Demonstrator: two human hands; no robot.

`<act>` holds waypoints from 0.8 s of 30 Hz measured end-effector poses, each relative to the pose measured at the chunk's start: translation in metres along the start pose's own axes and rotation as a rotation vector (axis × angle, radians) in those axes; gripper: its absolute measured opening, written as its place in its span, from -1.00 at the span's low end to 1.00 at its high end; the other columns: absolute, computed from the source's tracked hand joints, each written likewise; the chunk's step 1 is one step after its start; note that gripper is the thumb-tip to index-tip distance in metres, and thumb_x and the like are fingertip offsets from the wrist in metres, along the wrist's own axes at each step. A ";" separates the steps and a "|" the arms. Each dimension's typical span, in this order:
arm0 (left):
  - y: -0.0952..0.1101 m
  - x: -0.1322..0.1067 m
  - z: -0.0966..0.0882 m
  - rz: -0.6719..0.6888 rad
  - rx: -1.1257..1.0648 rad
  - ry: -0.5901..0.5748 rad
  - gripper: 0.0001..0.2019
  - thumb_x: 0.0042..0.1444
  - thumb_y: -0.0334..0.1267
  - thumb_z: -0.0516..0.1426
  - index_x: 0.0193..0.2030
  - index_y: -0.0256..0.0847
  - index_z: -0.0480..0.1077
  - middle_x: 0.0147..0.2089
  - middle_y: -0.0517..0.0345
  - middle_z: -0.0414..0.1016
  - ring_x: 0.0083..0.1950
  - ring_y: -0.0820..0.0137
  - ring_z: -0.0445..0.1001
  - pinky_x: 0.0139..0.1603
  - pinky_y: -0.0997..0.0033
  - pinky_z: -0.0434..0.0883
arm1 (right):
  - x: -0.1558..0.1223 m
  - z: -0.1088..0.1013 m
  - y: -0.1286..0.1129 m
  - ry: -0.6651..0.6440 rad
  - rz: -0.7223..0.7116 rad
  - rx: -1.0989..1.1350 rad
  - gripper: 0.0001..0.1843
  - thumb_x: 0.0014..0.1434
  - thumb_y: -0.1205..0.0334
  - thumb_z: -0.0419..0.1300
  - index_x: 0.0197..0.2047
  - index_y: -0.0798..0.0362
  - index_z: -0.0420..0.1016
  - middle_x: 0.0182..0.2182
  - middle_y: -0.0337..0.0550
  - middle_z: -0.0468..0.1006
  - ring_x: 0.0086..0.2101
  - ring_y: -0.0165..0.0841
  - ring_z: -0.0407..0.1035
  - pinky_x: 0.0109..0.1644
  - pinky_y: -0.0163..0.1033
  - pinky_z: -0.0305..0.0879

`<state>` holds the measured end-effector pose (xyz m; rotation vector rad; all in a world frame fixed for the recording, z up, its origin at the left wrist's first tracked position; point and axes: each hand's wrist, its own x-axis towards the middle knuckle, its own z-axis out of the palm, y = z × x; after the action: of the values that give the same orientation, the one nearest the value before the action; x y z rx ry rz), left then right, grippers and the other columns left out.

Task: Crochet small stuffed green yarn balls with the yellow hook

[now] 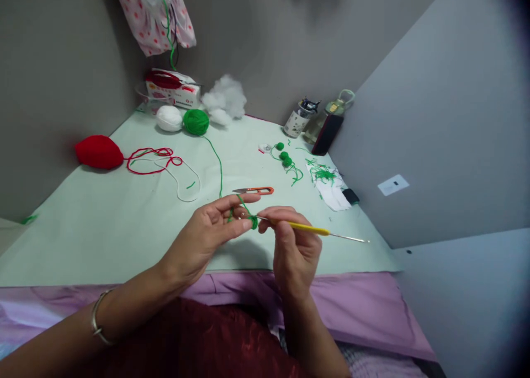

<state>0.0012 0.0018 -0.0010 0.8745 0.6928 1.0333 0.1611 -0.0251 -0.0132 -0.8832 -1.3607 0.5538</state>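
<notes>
My left hand [207, 229] pinches a small piece of green crochet [254, 222] between thumb and fingers. Green yarn [221, 171] runs over its raised index finger and back across the table to a green yarn ball [196, 122]. In my right hand [296, 243] is a crochet hook [308, 228] with a yellow handle, gripped like a pencil. Its left tip meets the green piece; a second metal tip sticks out to the right. Just beyond my fingers lie orange thread snips [259, 190].
Red yarn [99, 152] and a white yarn ball [169, 118] lie at left, with white stuffing [226, 99] behind. Several small green balls [285, 157] sit right of centre. Green scraps [323, 174] rest on white paper near a phone [328, 135] and a bottle [333, 110].
</notes>
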 end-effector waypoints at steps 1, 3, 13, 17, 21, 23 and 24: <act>-0.001 -0.001 0.001 0.027 0.023 0.000 -0.68 0.11 -0.29 0.38 0.03 -0.03 0.66 -0.25 0.21 0.49 -0.20 0.43 0.35 -0.08 0.44 0.33 | 0.000 0.001 0.001 -0.012 0.001 -0.023 -0.77 0.43 0.32 0.09 -0.10 -0.03 0.59 -0.25 -0.16 0.64 -0.37 -0.39 0.50 -0.29 -0.20 0.53; -0.004 -0.002 0.003 0.056 0.059 0.009 -0.70 0.13 -0.28 0.38 0.03 0.01 0.66 -0.25 0.22 0.49 -0.18 0.44 0.36 -0.08 0.46 0.33 | -0.003 0.003 0.002 -0.023 -0.033 -0.089 -0.75 0.42 0.36 0.10 -0.06 -0.06 0.60 -0.23 -0.16 0.65 -0.34 -0.38 0.52 -0.26 -0.19 0.55; -0.008 0.003 0.005 -0.206 -0.215 -0.060 -0.62 0.07 -0.25 0.42 0.07 -0.10 0.63 -0.41 0.30 0.42 -0.43 0.56 0.21 0.00 0.41 0.38 | -0.004 -0.004 0.004 -0.073 -0.228 -0.293 -0.63 0.34 0.50 0.19 0.05 -0.11 0.63 -0.16 -0.14 0.65 -0.16 -0.32 0.57 -0.13 -0.16 0.59; -0.010 0.001 0.009 -0.080 -0.142 0.036 -0.71 0.05 -0.29 0.43 -0.05 -0.09 0.65 -0.23 0.21 0.51 -0.21 0.48 0.37 -0.12 0.52 0.33 | -0.005 -0.002 0.003 -0.030 -0.206 -0.262 -0.63 0.33 0.52 0.19 0.04 -0.09 0.63 -0.15 -0.13 0.63 -0.14 -0.32 0.55 -0.13 -0.16 0.57; -0.012 0.000 0.010 0.010 -0.115 0.073 -0.71 0.10 -0.31 0.40 -0.02 -0.08 0.64 -0.28 0.25 0.49 -0.18 0.48 0.39 -0.05 0.51 0.30 | -0.011 0.000 0.002 -0.014 -0.204 -0.253 -0.61 0.31 0.54 0.19 0.05 -0.07 0.63 -0.12 -0.12 0.60 -0.13 -0.33 0.53 -0.11 -0.16 0.54; -0.010 0.000 0.010 0.030 -0.095 0.084 -0.69 0.13 -0.30 0.39 0.04 -0.05 0.63 -0.30 0.28 0.47 -0.21 0.51 0.37 -0.06 0.52 0.28 | -0.012 -0.001 0.002 -0.036 -0.167 -0.190 -0.63 0.33 0.52 0.17 0.04 -0.07 0.63 -0.15 -0.13 0.62 -0.14 -0.31 0.54 -0.11 -0.13 0.53; -0.010 0.000 0.009 0.033 -0.089 0.090 -0.68 0.14 -0.29 0.38 0.05 -0.04 0.62 -0.31 0.29 0.46 -0.23 0.52 0.36 -0.08 0.52 0.27 | -0.012 -0.002 0.001 -0.040 -0.142 -0.155 -0.65 0.34 0.51 0.17 0.02 -0.07 0.64 -0.16 -0.13 0.62 -0.15 -0.31 0.54 -0.11 -0.12 0.53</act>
<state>0.0126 -0.0034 -0.0049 0.7675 0.7048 1.1300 0.1610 -0.0341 -0.0212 -0.8959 -1.5051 0.3618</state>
